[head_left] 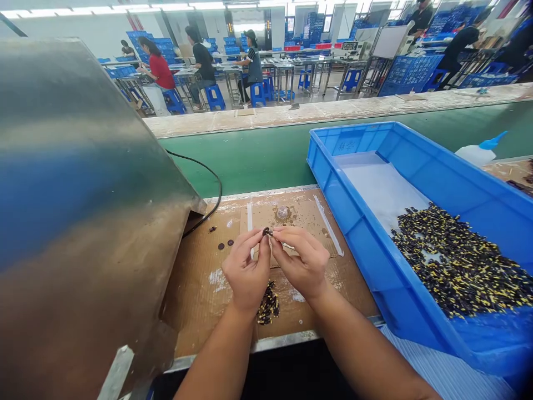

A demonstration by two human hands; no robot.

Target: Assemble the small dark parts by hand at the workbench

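Note:
My left hand (pixel 245 269) pinches a small dark round disc (pixel 265 231) between thumb and fingers. Fingertip to fingertip with it, my right hand (pixel 303 261) is closed on a tiny dark part (pixel 270 233), which meets the disc; its exact kind is too small to make out. Below the hands, partly hidden by the left one, lies a small pile of black-and-yellow parts (pixel 270 305) on the cardboard sheet (pixel 195 300). Two loose dark discs (pixel 221 246) rest to the left of my hands. Beyond the fingers stands a small clear cup (pixel 282 212) on a wet patch.
A blue bin (pixel 353 214) at right holds many black-and-yellow pieces (pixel 466 261). On the left rises a metal housing (pixel 91 194), with a black cable (pixel 216 178) behind it. A white bottle (pixel 474 154) with blue nozzle stands beyond the bin. Several people sit at far tables.

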